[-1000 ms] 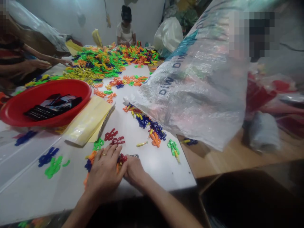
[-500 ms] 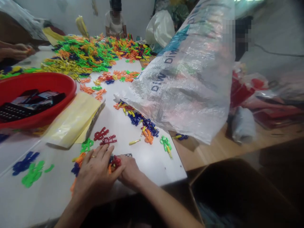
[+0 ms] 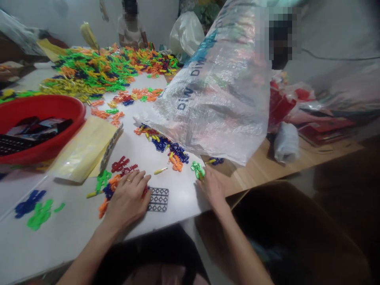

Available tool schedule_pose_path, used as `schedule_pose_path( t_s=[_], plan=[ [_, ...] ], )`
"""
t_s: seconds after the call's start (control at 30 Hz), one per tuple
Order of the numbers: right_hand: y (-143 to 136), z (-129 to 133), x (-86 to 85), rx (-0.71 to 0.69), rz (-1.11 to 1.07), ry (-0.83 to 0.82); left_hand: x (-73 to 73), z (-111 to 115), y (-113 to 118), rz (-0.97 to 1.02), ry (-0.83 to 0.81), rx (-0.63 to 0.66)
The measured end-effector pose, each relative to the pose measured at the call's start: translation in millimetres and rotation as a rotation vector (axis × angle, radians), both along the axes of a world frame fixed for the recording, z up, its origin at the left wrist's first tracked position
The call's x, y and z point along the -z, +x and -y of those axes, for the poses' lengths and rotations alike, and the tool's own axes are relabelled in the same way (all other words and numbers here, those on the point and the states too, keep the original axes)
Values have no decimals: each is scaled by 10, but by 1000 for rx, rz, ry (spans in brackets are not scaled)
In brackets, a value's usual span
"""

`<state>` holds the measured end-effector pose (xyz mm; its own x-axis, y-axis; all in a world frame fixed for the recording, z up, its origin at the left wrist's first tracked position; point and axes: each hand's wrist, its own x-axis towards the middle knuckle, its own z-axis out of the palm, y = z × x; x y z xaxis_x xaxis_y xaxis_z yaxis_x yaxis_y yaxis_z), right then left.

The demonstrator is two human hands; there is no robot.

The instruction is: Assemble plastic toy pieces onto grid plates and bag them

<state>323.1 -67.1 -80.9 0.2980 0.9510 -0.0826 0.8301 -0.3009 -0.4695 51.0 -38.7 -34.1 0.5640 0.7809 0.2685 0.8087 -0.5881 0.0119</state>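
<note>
My left hand [image 3: 129, 198] bends over the left side of a black plastic grid [image 3: 160, 200] with rows of round holes. A red plastic piece [image 3: 145, 192] shows between its thumb and forefinger, mostly hidden. Orange and blue plastic pieces [image 3: 109, 192] lie beside that hand, with red pieces [image 3: 120, 164] just beyond its fingers. At the table's right edge, my right hand [image 3: 213, 186] has its fingertips closed on the yellow end of a green plastic piece [image 3: 196, 168]. A single yellow stick [image 3: 160, 171] lies between the hands.
A large white sack [image 3: 219, 103] leans over the table's right side. On the left stand a red basin [image 3: 78, 114] with black grids and a yellow packet [image 3: 84, 148]. Farther back rises a heap of coloured pieces [image 3: 97, 67]. Another person [image 3: 132, 33] sits behind it.
My right hand has left the black grid and moved right to the green piece, uncovering the grid. My left hand has shifted slightly right and away from me. The whole view has swung a little.
</note>
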Motion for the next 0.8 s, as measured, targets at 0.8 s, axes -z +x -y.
schedule_pose_path(
  t_s=[0.8],
  plan=[
    [-1171, -364, 368, -614, -360, 153, -57, -132, 9, 143, -146, -26]
  ],
)
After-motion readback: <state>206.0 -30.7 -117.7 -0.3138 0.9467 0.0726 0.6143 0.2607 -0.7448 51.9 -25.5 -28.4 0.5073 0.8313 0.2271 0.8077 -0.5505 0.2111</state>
